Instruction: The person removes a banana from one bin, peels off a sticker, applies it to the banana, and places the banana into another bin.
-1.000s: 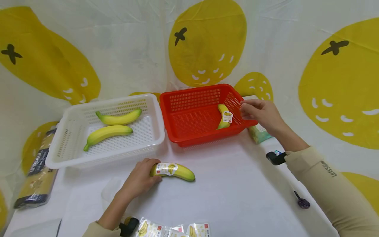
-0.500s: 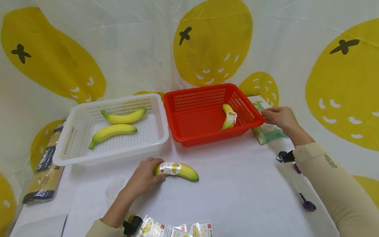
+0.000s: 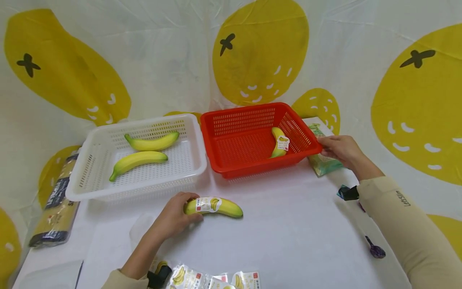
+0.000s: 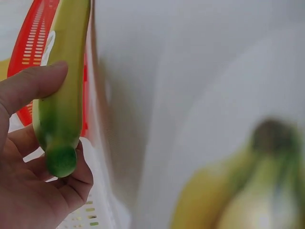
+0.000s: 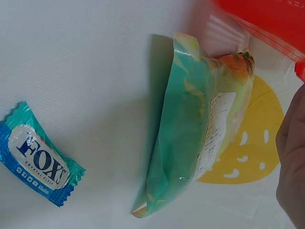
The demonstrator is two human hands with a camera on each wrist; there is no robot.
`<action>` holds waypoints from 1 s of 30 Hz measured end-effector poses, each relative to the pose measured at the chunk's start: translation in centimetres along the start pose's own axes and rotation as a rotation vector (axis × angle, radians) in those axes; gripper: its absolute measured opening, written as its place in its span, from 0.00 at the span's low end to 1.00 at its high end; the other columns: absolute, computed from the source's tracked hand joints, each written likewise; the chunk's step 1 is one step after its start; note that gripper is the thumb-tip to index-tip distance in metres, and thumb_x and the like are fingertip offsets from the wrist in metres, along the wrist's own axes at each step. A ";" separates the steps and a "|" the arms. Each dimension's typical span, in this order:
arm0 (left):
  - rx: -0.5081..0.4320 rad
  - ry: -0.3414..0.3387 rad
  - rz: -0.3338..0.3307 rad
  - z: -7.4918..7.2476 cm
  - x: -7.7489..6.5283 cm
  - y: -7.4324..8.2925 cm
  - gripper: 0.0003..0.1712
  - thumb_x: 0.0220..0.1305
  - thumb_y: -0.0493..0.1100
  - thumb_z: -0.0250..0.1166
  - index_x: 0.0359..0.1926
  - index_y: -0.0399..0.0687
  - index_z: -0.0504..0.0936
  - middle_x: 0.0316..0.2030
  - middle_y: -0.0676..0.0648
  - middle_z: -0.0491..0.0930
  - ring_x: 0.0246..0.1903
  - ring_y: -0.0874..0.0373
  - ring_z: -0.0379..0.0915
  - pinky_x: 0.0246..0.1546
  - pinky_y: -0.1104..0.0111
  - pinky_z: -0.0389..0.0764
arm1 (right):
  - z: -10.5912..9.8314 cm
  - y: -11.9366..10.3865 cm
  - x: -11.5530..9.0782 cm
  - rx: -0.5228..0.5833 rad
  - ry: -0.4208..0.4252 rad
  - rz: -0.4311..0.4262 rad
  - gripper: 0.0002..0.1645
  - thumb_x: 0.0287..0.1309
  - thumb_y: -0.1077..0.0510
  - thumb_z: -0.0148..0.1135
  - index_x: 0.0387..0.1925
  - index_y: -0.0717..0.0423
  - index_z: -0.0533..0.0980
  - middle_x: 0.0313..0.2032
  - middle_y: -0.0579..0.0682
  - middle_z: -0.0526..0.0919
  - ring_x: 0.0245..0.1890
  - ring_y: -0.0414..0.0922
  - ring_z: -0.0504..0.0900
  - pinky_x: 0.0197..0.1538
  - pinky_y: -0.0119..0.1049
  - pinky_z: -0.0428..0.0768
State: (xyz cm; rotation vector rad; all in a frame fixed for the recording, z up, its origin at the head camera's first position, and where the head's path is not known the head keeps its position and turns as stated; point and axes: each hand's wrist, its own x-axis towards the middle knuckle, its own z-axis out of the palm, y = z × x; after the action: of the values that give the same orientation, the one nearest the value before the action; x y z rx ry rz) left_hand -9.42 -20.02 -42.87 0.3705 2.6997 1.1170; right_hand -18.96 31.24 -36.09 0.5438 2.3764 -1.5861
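Left hand (image 3: pixel 176 216) pinches a labelled banana (image 3: pixel 216 206) between thumb and fingers, nearer the person than the red basket (image 3: pixel 261 165); the right hand (image 3: pixel 341 149) meets that basket's rim, though whether it grips cannot be told. Only the left wrist view shows the banana's green tip beside the palm; only the right makes FOX legible on a wrapper (image 5: pixel 40 155). Below spreads a white tabletop (image 3: pixel 281 228); a yellow-printed sheet (image 3: pixel 173 60) hangs behind.

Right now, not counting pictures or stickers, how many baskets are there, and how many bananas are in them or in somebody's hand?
Baskets: 2 (white basket, red basket)
Bananas: 4 (back banana and front banana in the white basket, labelled banana in the red basket, held banana in the left hand)
Total: 6
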 end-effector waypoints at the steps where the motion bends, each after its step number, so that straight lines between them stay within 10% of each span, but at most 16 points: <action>1: -0.008 0.003 0.003 -0.1 -0.1 0.1 0.26 0.51 0.40 0.79 0.53 0.45 0.83 0.48 0.46 0.81 0.47 0.54 0.72 0.52 0.60 0.73 | 0.0 0.0 0.0 0.009 -0.003 0.003 0.53 0.64 0.33 0.61 0.75 0.64 0.60 0.32 0.33 0.84 0.33 0.35 0.85 0.48 0.28 0.85; 18: -0.201 0.013 0.098 -2.5 -1.6 6.9 0.30 0.57 0.50 0.77 0.59 0.51 0.79 0.47 0.49 0.79 0.40 0.57 0.73 0.38 0.71 0.77 | -0.1 0.3 0.0 0.084 -0.028 -0.008 0.51 0.65 0.36 0.62 0.74 0.66 0.61 0.31 0.34 0.85 0.31 0.35 0.85 0.45 0.28 0.85; 30: -0.289 0.012 0.048 -5.4 5.5 12.3 0.30 0.66 0.48 0.69 0.65 0.44 0.74 0.54 0.43 0.78 0.49 0.50 0.74 0.46 0.66 0.79 | -0.3 0.4 0.0 0.056 -0.022 -0.040 0.40 0.72 0.42 0.58 0.72 0.65 0.65 0.32 0.34 0.85 0.34 0.35 0.86 0.49 0.30 0.85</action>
State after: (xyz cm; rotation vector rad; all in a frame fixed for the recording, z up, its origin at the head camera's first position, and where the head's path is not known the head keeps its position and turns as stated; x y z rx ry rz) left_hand -14.25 -13.53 -30.77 0.3819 2.4999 1.5006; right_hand -18.76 31.66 -36.28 0.4908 2.3473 -1.6713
